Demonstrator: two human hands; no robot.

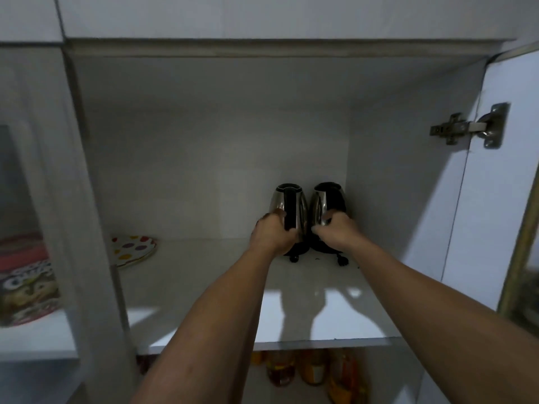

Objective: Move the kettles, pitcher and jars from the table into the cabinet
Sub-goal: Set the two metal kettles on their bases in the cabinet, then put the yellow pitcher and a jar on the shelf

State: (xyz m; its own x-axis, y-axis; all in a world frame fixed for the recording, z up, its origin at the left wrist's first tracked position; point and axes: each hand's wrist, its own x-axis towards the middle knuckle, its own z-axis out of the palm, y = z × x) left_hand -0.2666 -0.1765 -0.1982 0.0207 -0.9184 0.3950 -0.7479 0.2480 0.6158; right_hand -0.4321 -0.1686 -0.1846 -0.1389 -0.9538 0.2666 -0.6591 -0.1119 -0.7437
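Head view. Two kettles upright on the cabinet shelf (pixel 204 287), side by side, toward the back right corner: left kettle (pixel 287 204), right kettle (pixel 328 201). Long axes vertical, lids up, black handles facing the camera; touching or merely very close, not discernible. Lower bodies and bases largely hidden behind the hands; only two small dark pieces visible on the shelf below, kind unclear. Two hands, forearms reaching in from the bottom edge, elbows cut off. Left hand (pixel 272 234) wrapped closed around the handle of the left kettle. Right hand (pixel 335 231) curled at the handle of the right kettle; firmness of grip not discernible. One spotted plate (pixel 132 249) at the shelf's left, partly hidden by the cabinet upright. One printed item (pixel 26 279) in the neighbouring compartment, blurred behind a glass door and cut off at the frame edge. Several bottles (pixel 315 368) on the shelf below, dim and blurred, count uncertain. One hinge (pixel 469 126) on the open door at right.
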